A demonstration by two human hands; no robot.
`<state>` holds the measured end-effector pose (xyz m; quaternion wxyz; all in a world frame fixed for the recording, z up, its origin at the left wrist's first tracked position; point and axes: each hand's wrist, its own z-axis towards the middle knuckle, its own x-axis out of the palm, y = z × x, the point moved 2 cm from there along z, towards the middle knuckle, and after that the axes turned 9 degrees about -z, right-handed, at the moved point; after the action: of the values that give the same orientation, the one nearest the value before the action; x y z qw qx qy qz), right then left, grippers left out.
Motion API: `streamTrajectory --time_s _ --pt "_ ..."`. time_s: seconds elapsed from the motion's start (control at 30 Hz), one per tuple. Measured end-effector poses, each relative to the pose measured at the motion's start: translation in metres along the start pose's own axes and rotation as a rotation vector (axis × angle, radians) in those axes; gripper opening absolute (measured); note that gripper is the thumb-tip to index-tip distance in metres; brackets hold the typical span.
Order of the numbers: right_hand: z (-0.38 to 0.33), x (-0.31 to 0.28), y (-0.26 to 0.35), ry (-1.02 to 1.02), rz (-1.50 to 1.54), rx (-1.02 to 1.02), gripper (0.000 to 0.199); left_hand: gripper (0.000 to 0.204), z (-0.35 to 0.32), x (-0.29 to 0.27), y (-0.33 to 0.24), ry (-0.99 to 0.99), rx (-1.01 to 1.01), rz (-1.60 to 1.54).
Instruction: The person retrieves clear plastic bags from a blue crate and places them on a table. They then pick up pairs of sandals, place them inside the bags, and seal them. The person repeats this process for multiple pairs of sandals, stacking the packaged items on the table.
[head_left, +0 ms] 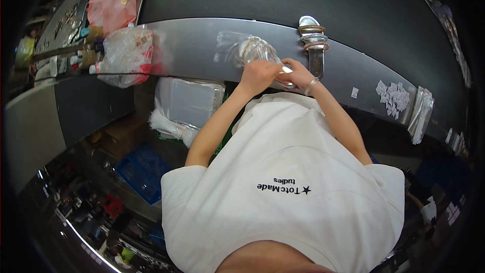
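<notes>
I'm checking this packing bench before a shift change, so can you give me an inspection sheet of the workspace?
Surface: dark counter, curved by the lens.
Job's things: clear plastic bag with rings inside, at both hands.
Clutter: clear stand with bangles; small white packets; stack of clear sleeves; pink bag; red-and-clear plastic bag.
Hands: left hand and right hand both closed on the clear plastic bag.
Cables: nothing seen.
Surroundings: blue crate and clear tray below the counter.

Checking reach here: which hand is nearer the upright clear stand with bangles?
Right. The right hand is just beside the stand, at its lower left; the left hand is farther left, on the clear bag.
</notes>
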<state>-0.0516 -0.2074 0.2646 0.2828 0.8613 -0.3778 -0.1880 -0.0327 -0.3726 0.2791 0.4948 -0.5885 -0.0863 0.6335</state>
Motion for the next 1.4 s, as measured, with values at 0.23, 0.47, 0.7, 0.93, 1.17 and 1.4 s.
streamTrajectory --time_s 0.23,0.47,0.7,0.93,1.17,1.4 --pt "0.043 -0.009 -0.031 -0.53 0.322 -0.277 0.073 0.026 0.011 -0.007 -0.031 -0.056 -0.254 -0.321" --pt "-0.06 -0.076 -0.136 -0.7 -0.081 -0.172 0.041 0.076 0.032 0.1 0.071 -0.208 -0.863 -0.375" --pt "-0.223 -0.227 -0.403 -1.475 0.219 0.201 0.032 0.084 0.072 0.176 0.02 -0.219 -0.728 -0.362" --pt "-0.388 -0.449 -0.573 -1.755 -0.269 0.466 0.056 0.088 0.117 0.269 -0.027 -0.128 -0.718 -0.319" --pt "-0.388 -0.571 -0.655 -1.405 -0.283 0.739 0.076 0.076 0.143 0.272 -0.063 -0.119 -1.029 -0.26" --pt "-0.4 -0.573 -0.634 -1.203 -0.507 0.787 0.057 0.045 0.179 0.231 -0.138 -0.301 -0.75 -0.028"
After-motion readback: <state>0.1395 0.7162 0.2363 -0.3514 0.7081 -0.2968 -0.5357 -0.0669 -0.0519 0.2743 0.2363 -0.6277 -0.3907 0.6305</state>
